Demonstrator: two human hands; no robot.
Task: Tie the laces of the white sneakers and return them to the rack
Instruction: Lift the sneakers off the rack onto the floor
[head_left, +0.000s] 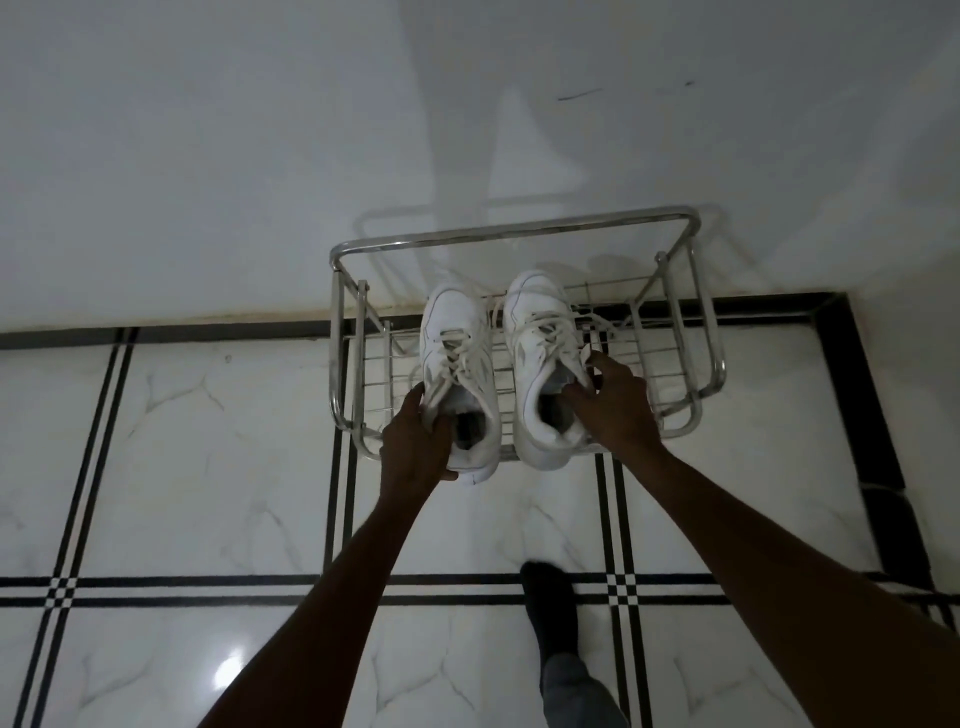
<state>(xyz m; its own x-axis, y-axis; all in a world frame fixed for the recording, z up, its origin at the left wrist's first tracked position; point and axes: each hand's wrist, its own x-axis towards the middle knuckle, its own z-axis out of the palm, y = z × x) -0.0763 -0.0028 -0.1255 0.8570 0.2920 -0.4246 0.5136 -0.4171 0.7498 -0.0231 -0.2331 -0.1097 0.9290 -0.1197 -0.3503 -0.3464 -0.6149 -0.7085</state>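
Two white sneakers rest side by side on the top wire shelf of a chrome shoe rack (509, 228), toes toward the wall. My left hand (415, 441) grips the heel collar of the left sneaker (457, 353), thumb inside the opening. My right hand (613, 405) holds the collar of the right sneaker (540, 343), fingers at its tongue and outer side. The laces of both shoes lie loose; the right shoe's laces trail over the wire shelf to the right.
The rack stands against a white wall (260, 156) on a glossy white marble floor with black line borders (208, 457). My foot in a dark sock (548, 608) stands on the floor below the rack.
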